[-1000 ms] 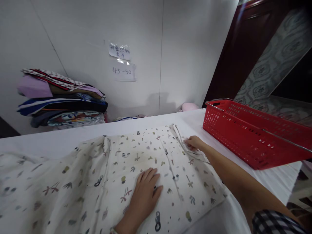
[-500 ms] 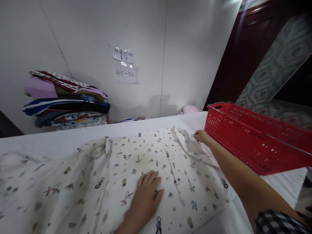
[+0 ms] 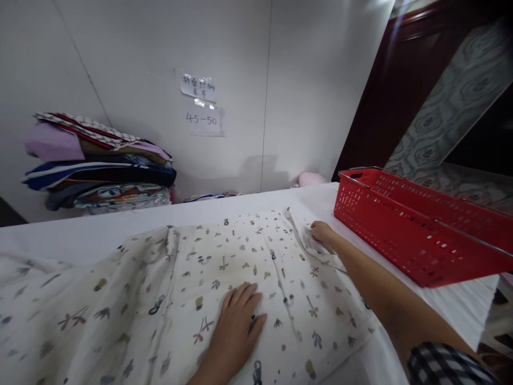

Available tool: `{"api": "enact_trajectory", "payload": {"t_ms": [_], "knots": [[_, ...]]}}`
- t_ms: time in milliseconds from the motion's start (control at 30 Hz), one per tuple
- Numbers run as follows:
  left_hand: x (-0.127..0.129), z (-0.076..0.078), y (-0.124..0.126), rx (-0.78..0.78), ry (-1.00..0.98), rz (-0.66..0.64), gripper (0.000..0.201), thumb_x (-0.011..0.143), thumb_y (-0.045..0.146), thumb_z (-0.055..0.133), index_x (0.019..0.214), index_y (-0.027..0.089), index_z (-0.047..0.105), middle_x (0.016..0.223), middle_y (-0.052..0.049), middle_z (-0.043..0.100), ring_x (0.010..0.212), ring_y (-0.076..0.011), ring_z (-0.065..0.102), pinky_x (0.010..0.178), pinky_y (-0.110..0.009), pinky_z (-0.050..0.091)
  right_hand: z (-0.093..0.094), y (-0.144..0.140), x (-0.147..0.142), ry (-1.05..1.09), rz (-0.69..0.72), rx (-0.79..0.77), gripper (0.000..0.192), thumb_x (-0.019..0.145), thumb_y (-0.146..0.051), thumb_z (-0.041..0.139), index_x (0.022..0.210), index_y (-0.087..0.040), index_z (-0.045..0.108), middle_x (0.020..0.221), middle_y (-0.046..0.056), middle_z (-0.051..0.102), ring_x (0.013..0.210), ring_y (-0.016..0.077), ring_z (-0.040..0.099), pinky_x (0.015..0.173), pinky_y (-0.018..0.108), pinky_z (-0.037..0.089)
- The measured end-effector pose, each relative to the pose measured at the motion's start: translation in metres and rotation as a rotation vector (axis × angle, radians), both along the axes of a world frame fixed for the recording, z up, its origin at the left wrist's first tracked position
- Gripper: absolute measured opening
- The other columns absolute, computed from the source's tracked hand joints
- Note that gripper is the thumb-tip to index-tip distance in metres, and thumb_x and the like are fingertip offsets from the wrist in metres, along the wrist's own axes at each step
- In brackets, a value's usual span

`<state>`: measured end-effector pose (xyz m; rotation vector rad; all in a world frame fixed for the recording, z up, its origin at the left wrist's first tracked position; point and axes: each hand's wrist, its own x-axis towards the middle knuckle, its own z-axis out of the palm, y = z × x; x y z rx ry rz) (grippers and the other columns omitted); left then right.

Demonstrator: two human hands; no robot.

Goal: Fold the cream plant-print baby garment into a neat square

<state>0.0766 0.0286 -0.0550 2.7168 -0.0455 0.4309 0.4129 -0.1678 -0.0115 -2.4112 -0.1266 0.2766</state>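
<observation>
A large white cloth (image 3: 240, 251) with small plant and figure prints is spread over the table, loosely rumpled on its left side. My left hand (image 3: 238, 321) lies flat on the middle of it, fingers extended and thumb slightly apart. At the cloth's far right corner my right hand (image 3: 323, 234) has its fingers closed on the turned-up edge. That edge stands in a raised fold, and the fingertips are partly hidden by the fabric. A crease runs along the cloth to the right of my left hand.
A red perforated basket (image 3: 393, 230) with metal handles stands to the right, near my right forearm. At the back left is a stack of folded fabrics (image 3: 104, 160). A pink item (image 3: 311, 179) sits by the wall, below and right of two paper signs (image 3: 202, 107).
My right hand has moved slightly left and nearer to me, bringing the cloth's corner inward. My left hand stays flat in place. The camera view has shifted slightly.
</observation>
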Motion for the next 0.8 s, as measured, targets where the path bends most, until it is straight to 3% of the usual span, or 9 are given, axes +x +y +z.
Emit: {"api": "enact_trajectory", "payload": {"t_ms": [100, 233, 367, 500, 600, 700, 800], "knots": [[0.0, -0.001, 0.001, -0.002, -0.013, -0.002, 0.033, 0.087, 0.033, 0.046, 0.118, 0.026, 0.056, 0.132, -0.004, 0.051, 0.124, -0.0252, 0.042, 0.105, -0.05, 0.032, -0.004, 0.009, -0.001, 0.061, -0.073, 0.186, 0.043, 0.074, -0.012, 0.057, 0.116, -0.012, 0.054, 0.062, 0.003, 0.061, 0.048, 0.0106, 0.055, 0.048, 0.02, 0.047], [0.0, -0.003, 0.001, 0.001, -0.014, 0.0, 0.033, 0.087, 0.034, 0.046, 0.118, 0.026, 0.056, 0.133, -0.004, 0.05, 0.124, -0.0252, 0.043, 0.105, -0.049, 0.033, -0.001, 0.016, 0.004, 0.058, -0.14, 0.399, 0.055, 0.077, -0.014, 0.053, 0.131, -0.014, 0.04, 0.082, 0.007, 0.064, 0.063, 0.0113, 0.061, 0.057, 0.02, 0.051], [-0.001, -0.005, 0.001, 0.016, -0.001, 0.001, 0.034, 0.088, 0.036, 0.045, 0.12, 0.027, 0.055, 0.134, -0.003, 0.049, 0.125, -0.0254, 0.042, 0.105, -0.05, 0.032, -0.002, 0.014, 0.011, -0.033, -0.158, 0.485, 0.058, 0.08, -0.016, 0.046, 0.136, -0.019, 0.033, 0.106, 0.008, 0.061, 0.08, 0.0108, 0.063, 0.065, 0.018, 0.052], [-0.002, -0.007, 0.003, 0.031, -0.005, 0.005, 0.035, 0.089, 0.035, 0.044, 0.121, 0.027, 0.054, 0.135, -0.003, 0.049, 0.126, -0.0251, 0.041, 0.106, -0.051, 0.032, -0.009, 0.008, 0.017, -0.08, -0.13, 0.397, 0.052, 0.08, -0.012, 0.043, 0.131, -0.017, 0.04, 0.114, 0.009, 0.059, 0.079, 0.0103, 0.063, 0.064, 0.018, 0.051], [-0.002, -0.008, 0.003, 0.029, -0.015, 0.004, 0.035, 0.088, 0.035, 0.045, 0.121, 0.027, 0.054, 0.134, -0.003, 0.049, 0.125, -0.025, 0.042, 0.105, -0.051, 0.033, -0.013, 0.0, 0.018, -0.11, -0.076, 0.244, 0.042, 0.078, -0.012, 0.046, 0.119, -0.014, 0.054, 0.104, 0.009, 0.063, 0.076, 0.0127, 0.063, 0.064, 0.021, 0.049], [-0.001, -0.008, 0.003, 0.023, -0.02, 0.006, 0.035, 0.088, 0.035, 0.047, 0.121, 0.027, 0.055, 0.134, -0.003, 0.049, 0.125, -0.0256, 0.042, 0.105, -0.051, 0.033, -0.015, -0.006, 0.017, -0.133, 0.032, 0.07, 0.032, 0.07, -0.011, 0.058, 0.1, -0.017, 0.066, 0.091, 0.005, 0.068, 0.084, 0.0167, 0.062, 0.075, 0.023, 0.045], [0.0, -0.008, 0.003, 0.034, -0.012, 0.006, 0.035, 0.088, 0.035, 0.046, 0.121, 0.028, 0.055, 0.134, -0.003, 0.05, 0.125, -0.0256, 0.042, 0.105, -0.051, 0.033, -0.015, -0.006, 0.016, -0.161, 0.117, -0.052, 0.036, 0.066, -0.011, 0.063, 0.099, -0.024, 0.068, 0.096, 0.003, 0.068, 0.097, 0.0189, 0.059, 0.084, 0.025, 0.041]]}}
